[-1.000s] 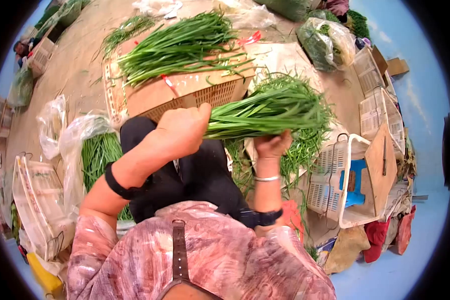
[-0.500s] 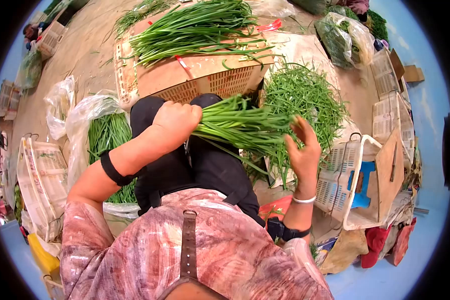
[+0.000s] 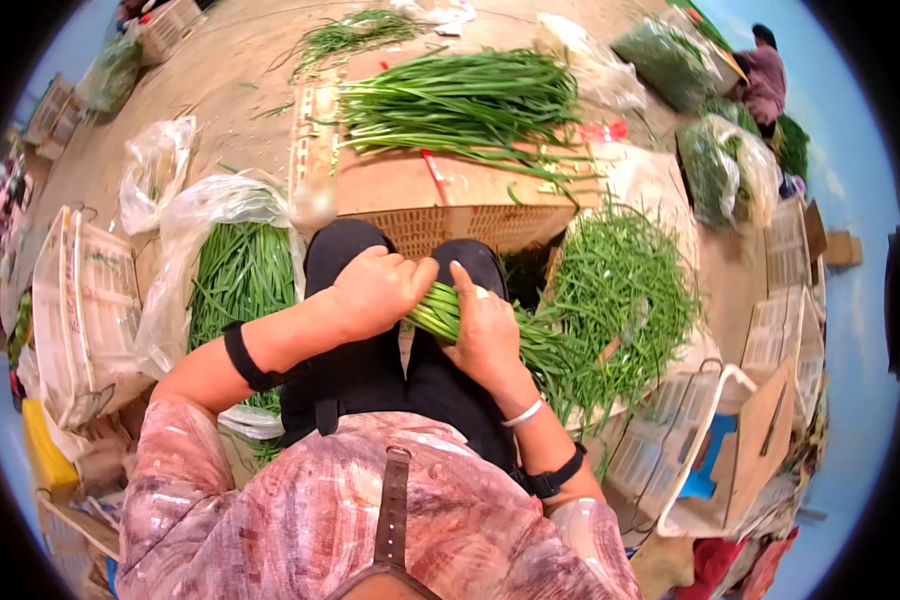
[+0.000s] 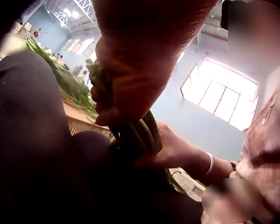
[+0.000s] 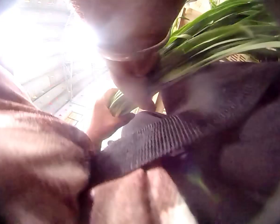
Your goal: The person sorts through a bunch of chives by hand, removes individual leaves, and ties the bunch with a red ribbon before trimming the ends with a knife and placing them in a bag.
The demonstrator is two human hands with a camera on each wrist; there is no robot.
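Observation:
A bunch of garlic chives (image 3: pixel 436 312) lies across the person's lap, its leafy ends trailing toward the right. The left hand (image 3: pixel 382 288) grips the stalk end, fingers curled round it; in the left wrist view, cut stalk ends (image 4: pixel 97 72) poke out past that fist. Beside it, the right hand (image 3: pixel 485 338) is wrapped around the middle of the bunch, one digit pointing upward. Long flat leaves (image 5: pixel 224 44) spread out past the right wrist in its own view. The underside of the bunch is hidden by the hands in the head view.
Ahead, a larger pile of chives (image 3: pixel 460 100) rests on a cardboard-topped crate (image 3: pixel 410 190). Loose trimmings (image 3: pixel 625 290) are heaped at the right. A plastic bag (image 3: pixel 160 270) of chives stands at left. Crates (image 3: pixel 90 310) flank both sides, and another person (image 3: pixel 765 75) sits far right.
The bunch has come down and closer to the lap. The right hand left its leafy end, then moved left to take hold beside the left hand. The head view has shifted.

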